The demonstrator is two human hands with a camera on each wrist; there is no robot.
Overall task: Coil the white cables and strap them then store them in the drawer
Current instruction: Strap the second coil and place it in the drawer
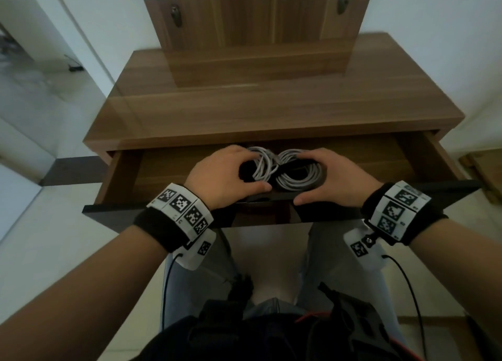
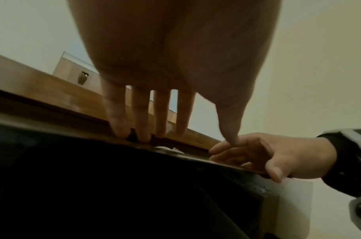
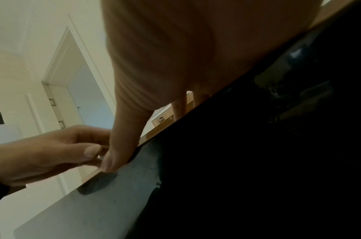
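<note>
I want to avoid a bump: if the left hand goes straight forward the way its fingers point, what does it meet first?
Probably the coiled white cables in the open drawer: the left hand already reaches over them. Beyond, likely the desk's front edge; depth unclear.

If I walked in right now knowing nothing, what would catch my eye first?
Probably the coiled white cables lying in the open drawer of the wooden desk, pinched in the middle by a dark strap so they form a figure eight. Then the two hands framing them: the left hand and right hand, fingers on the coils. Last, the checkered wristbands on both wrists.
</note>
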